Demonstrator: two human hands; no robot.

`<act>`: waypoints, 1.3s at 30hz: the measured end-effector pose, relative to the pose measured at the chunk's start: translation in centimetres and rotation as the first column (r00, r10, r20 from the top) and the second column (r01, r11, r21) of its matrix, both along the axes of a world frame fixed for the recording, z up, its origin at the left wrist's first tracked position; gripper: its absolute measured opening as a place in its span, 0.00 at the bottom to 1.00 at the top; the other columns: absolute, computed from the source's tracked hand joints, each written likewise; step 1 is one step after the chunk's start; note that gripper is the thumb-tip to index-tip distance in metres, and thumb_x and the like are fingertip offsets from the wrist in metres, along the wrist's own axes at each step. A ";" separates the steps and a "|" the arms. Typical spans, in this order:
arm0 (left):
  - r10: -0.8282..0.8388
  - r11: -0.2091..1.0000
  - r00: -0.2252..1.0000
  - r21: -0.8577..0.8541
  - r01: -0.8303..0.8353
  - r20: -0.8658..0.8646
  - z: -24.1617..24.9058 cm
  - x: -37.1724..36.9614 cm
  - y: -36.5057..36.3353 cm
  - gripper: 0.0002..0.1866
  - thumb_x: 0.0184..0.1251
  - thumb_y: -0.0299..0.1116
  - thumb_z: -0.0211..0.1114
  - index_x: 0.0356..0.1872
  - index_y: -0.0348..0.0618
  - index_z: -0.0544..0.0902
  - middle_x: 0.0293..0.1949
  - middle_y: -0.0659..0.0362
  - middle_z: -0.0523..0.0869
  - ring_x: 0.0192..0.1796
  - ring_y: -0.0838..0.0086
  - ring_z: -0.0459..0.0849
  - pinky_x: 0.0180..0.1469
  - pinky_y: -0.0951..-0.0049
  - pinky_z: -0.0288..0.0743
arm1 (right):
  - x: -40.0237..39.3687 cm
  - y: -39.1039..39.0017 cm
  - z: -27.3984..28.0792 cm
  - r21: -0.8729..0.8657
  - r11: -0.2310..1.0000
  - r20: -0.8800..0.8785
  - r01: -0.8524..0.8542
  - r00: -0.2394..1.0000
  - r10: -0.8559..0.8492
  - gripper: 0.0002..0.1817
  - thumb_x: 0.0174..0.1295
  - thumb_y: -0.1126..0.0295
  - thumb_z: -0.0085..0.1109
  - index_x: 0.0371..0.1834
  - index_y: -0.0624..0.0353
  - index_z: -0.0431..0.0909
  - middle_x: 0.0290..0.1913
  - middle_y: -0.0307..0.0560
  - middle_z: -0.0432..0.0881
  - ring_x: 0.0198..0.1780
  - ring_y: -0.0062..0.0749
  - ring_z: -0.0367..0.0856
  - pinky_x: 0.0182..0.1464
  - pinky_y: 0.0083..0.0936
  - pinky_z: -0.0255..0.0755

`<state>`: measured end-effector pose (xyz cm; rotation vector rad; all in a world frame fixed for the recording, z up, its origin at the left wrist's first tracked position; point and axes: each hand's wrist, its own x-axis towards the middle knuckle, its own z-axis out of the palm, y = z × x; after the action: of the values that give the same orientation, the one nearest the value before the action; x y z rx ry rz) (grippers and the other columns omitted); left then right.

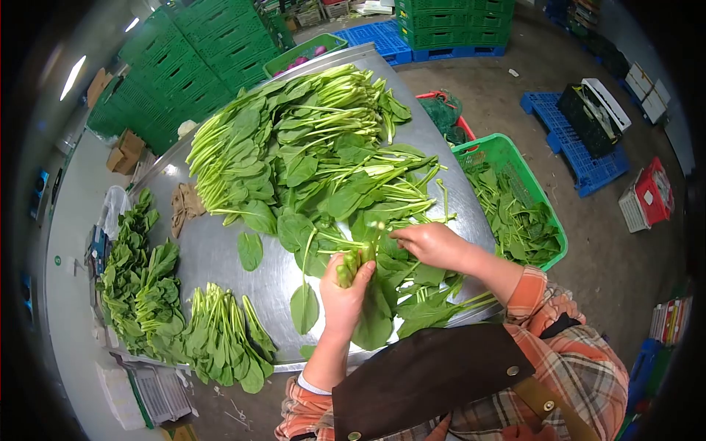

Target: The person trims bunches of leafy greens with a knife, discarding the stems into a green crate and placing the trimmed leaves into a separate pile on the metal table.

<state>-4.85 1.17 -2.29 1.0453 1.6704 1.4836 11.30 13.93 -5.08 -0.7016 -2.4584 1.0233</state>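
Observation:
My left hand (344,294) is closed around a small bunch of leafy green stems (356,266), cut ends up, the leaves hanging below the fist. Just to the right, my right hand (432,245) has its fingers pinched together beside the stem tops; what is between the fingertips, if anything, I cannot make out. Beneath and around both hands lie loose leafy greens (412,283) on the metal table (213,253). Beyond them rises a large pile of the same greens (294,140), stems pointing in several directions.
Sorted greens (224,334) lie along the table's left and front edge. A green crate (562,253) with leaves stands at the right. Behind are stacked green crates (198,51), a blue pallet (379,38) and a crate with purple vegetables (320,51). A brown cloth (187,207) lies left.

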 end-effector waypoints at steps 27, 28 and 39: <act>-0.037 0.903 0.920 0.408 -0.137 0.389 4.3 -10.6 -8.9 0.20 0.54 0.29 0.69 0.47 0.42 0.73 0.32 0.58 0.76 0.30 0.71 0.75 0.39 0.68 0.75 | -7.5 0.1 -8.8 0.262 0.965 0.419 0.019 0.898 -0.132 0.09 0.55 0.67 0.58 0.33 0.59 0.80 0.35 0.56 0.80 0.34 0.48 0.81 0.39 0.42 0.75; 0.011 0.916 0.937 0.373 -0.150 0.348 4.2 -10.5 -9.2 0.19 0.55 0.29 0.68 0.46 0.42 0.72 0.33 0.58 0.76 0.30 0.72 0.74 0.39 0.68 0.74 | -7.3 0.6 -9.2 0.199 0.979 0.371 0.045 0.921 -0.117 0.09 0.55 0.66 0.58 0.34 0.59 0.80 0.33 0.57 0.80 0.34 0.48 0.81 0.39 0.42 0.75; 0.176 0.983 0.890 0.024 -0.182 -0.421 1.2 -5.1 -5.9 0.12 0.50 0.22 0.69 0.37 0.40 0.80 0.33 0.58 0.83 0.31 0.75 0.80 0.35 0.75 0.74 | 0.9 4.6 2.1 -0.707 0.693 0.168 0.141 0.985 -0.029 0.15 0.60 0.58 0.59 0.32 0.61 0.79 0.15 0.34 0.70 0.12 0.16 0.65 0.15 0.18 0.59</act>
<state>-9.95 -4.75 -1.09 1.3027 2.1261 1.4224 12.15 18.49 -2.95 -1.1419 -2.0424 1.9945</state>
